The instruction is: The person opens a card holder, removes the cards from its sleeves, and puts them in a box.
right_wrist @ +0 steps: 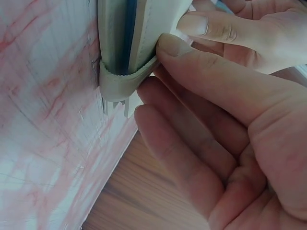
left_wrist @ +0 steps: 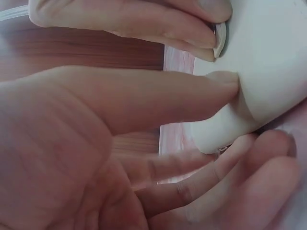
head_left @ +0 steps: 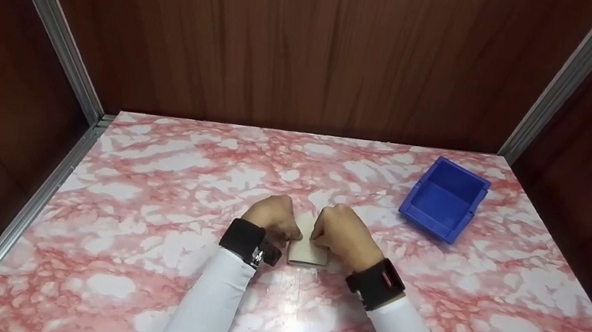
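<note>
A cream wallet [head_left: 308,257] with stitched edges lies on the marbled tabletop between my two hands. My left hand [head_left: 272,216] grips its left side; in the left wrist view the thumb presses on the smooth cream face while the fingers curl below its edge. From the other side my right hand [head_left: 347,236] pinches the wallet [right_wrist: 117,86] near its edge, thumb on top and fingertips beneath. The right wrist view shows layers at the open end, with a blue strip [right_wrist: 130,36] among them. My hands cover much of the wallet in the head view.
A blue plastic bin [head_left: 440,205] stands at the back right of the pink-and-white tabletop [head_left: 135,265]. Dark wood panels [head_left: 293,39] with metal corner profiles enclose the table at the back and both sides.
</note>
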